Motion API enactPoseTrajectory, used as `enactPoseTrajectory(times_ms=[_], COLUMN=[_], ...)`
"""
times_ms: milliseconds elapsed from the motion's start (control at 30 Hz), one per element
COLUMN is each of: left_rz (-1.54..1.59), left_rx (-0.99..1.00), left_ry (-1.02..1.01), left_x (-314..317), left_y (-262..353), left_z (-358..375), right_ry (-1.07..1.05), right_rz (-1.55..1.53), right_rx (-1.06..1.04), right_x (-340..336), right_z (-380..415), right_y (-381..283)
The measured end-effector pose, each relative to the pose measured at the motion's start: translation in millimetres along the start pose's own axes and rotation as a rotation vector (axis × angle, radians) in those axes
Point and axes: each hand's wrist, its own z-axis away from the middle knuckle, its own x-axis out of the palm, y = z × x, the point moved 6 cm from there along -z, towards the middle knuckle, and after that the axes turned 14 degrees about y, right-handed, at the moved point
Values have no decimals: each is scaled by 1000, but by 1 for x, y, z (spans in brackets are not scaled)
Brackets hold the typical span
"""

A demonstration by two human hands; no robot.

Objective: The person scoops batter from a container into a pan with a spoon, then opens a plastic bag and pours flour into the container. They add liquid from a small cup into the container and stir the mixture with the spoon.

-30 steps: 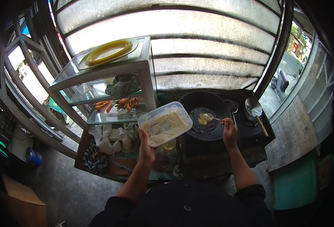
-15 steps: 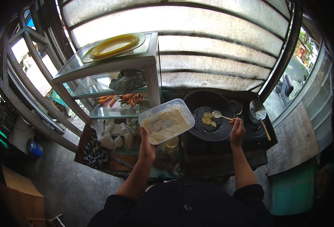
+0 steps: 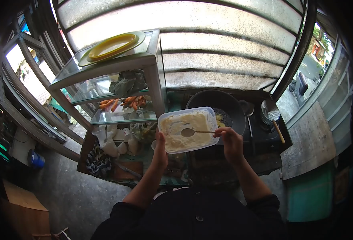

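Observation:
My left hand [image 3: 159, 151] grips the left side of a clear plastic container [image 3: 169, 151] that holds pale, thick batter [image 3: 176, 125]. In my right hand [image 3: 231, 143], the fingers are closed on the handle of a spoon [image 3: 188, 132], whose bowl is over the batter. Behind the container and partly hidden by it, a dark wok [image 3: 236, 105] sits on the stove, with yellow pieces of batter [image 3: 221, 119] in its oil.
A glass case [image 3: 157, 66] at the left holds orange fried pieces [image 3: 134, 102], with a yellow plate [image 3: 113, 47] on top. Plastic bags [image 3: 110, 147] and a patterned cloth [image 3: 98, 163] lie below. A wooden-handled strainer [image 3: 279, 131] and a ladle [image 3: 250, 122] are right of the wok.
My right hand has moved the spoon left, from the wok to above the batter. The container has shifted right and now overlaps the wok's near left part.

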Motion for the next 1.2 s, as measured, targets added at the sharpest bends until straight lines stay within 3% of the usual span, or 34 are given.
enactPoseTrajectory(times_ms=[67, 100, 300, 433, 500, 533, 600, 700, 767, 933, 1033, 1100, 1200], left_rz=[-38, -41, -125, -251, -262, -278, -294, -337, -390, -327, -288, -277, -258], left_rx=[-11, -14, 26, 84, 80, 73, 67, 59, 116, 39, 1, 6, 12], left_ry=[-54, -52, -118, -194, -208, -219, -233, -215, -242, -225, -209, -192, -249], left_x=[-4, -6, -11, 3, 4, 6, 3, -6, -6, -20, -27, -28, -22], left_y=[-7, -8, -3, 16, 21, 25, 28, 30, 35, 37, 31, 29, 30], left_z=[-3, -3, -2, 10, 10, 11, 10, 4, 4, -2, -3, -1, 6], right_ry=[-158, -176, -52, -95, -98, -95, -57, -57, -34, 47, 139, 1, -66], right_rz=[423, 438, 362, 422, 357, 360, 221, 212, 208, 167, 19, 404, 424], right_rx=[-567, -594, -615, -601, -359, -360, -56, 20, 19, -82, 96, -272, -269], right_x=[15, 19, 18, 33, 37, 38, 36, 49, 58, 66, 60, 64, 72], right_z=[13, 17, 32, 43, 46, 49, 52, 60, 67, 77, 82, 85, 93], right_y=[-23, -27, -36, -38, -24, -19, 3, 1, 3, -6, -10, -28, -31])
